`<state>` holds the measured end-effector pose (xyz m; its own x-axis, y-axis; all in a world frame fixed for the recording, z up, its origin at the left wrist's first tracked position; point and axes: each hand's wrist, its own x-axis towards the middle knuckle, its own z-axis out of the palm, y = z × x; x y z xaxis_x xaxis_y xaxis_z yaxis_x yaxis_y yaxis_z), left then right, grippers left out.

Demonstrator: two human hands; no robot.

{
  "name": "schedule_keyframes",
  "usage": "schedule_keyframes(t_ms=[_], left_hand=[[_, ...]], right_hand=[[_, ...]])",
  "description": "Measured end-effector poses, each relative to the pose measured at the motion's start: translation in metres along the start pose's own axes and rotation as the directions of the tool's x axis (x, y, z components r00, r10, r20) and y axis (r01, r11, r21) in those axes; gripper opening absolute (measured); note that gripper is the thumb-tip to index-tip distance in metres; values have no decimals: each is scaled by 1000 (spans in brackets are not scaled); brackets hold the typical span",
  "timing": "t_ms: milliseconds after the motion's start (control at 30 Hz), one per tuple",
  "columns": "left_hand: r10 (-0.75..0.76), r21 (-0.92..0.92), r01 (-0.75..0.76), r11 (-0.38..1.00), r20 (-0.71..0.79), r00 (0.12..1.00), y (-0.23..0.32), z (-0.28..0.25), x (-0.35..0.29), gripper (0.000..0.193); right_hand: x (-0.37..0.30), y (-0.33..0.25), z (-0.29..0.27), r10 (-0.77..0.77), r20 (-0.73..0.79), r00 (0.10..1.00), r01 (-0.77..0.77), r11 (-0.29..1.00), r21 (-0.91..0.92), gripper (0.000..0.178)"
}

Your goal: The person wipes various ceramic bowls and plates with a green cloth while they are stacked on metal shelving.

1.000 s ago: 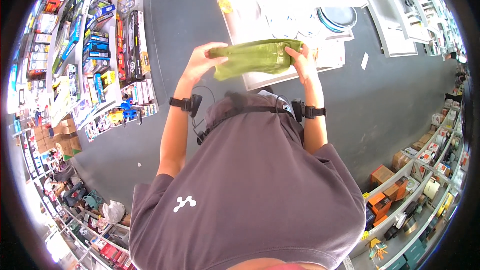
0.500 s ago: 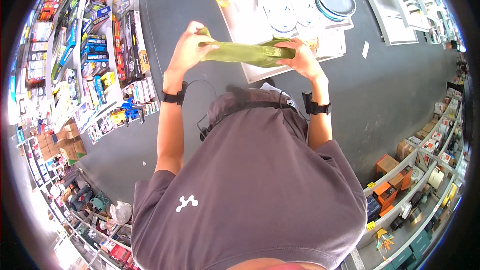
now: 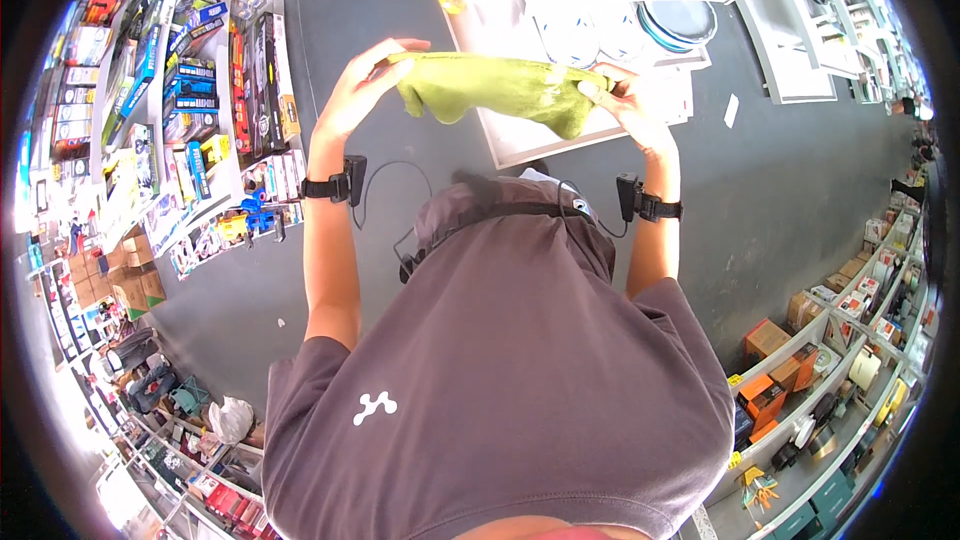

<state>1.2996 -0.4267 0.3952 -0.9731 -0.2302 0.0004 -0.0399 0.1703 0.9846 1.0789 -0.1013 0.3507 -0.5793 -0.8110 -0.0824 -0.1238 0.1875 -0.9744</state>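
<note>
Two hands are gripping one soft olive-green cloth (image 3: pixel 497 90): left hand (image 3: pixel 362 90) pinching its left end, right hand (image 3: pixel 625 105) clamping the right end, holding it taut at chest height, its middle sagging. Beyond it, a white counter (image 3: pixel 560 135) is carrying round blue-rimmed dishes (image 3: pixel 682 22), contents unreadable. Boxed goods are filling shelves (image 3: pixel 215 90) leftward.

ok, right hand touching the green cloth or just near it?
Touching. The head view shows the right hand with its fingers pinching one end of the green cloth; the left hand holds the other end.
</note>
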Motion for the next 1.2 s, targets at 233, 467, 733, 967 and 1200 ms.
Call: schedule_keyframes(t_ms=[233,467,733,967,1200], left_hand=[[-27,280,107,954,-274,961,-53,1,-8,19],[-242,383,313,869,-223,944,-113,32,-32,19],[-319,325,306,895,-14,948,-150,68,-27,22],[-356,491,262,831,108,928,-142,74,32,23],[-352,691,156,706,152,924,-111,100,94,21]], right_hand=[[8,12,16,-24,-26,999,22,997,-70,22],[-5,55,27,119,-30,992,-123,959,-254,19],[-41,160,25,262,-76,962,-268,959,-89,18],[-72,191,31,352,-172,920,-336,935,116,22],[-65,240,41,354,-244,903,-346,935,77,27]])
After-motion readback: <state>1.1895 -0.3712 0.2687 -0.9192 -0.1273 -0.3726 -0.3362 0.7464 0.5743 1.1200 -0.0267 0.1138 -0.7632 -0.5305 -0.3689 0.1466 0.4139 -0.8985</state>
